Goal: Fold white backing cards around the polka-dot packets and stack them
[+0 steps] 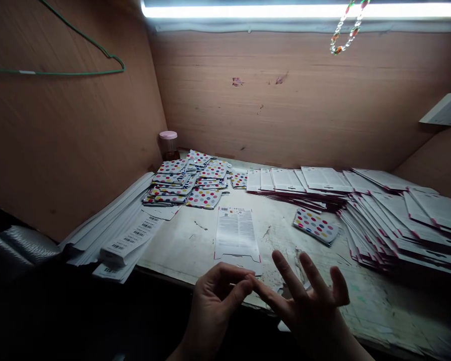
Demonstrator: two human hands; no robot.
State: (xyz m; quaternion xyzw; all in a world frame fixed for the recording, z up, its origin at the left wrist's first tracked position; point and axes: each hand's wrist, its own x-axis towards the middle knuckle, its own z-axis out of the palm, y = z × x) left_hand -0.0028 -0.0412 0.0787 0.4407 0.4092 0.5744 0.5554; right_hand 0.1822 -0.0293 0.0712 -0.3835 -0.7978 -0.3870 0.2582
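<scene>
My left hand is at the table's front edge, its thumb and fingers pinched together at the index fingertip of my right hand. Anything between those fingertips is too small to make out. The other fingers of my right hand are spread apart. Just beyond my hands lies one white printed card with pink edges, flat on the table. A polka-dot packet rests to the right of the card.
Polka-dot packets are piled at the back left, near a pink-lidded jar. Barcode label strips lie on long white sheets at the left. Stacked white cards spread across the right. A green hanger and a beaded loop hang above.
</scene>
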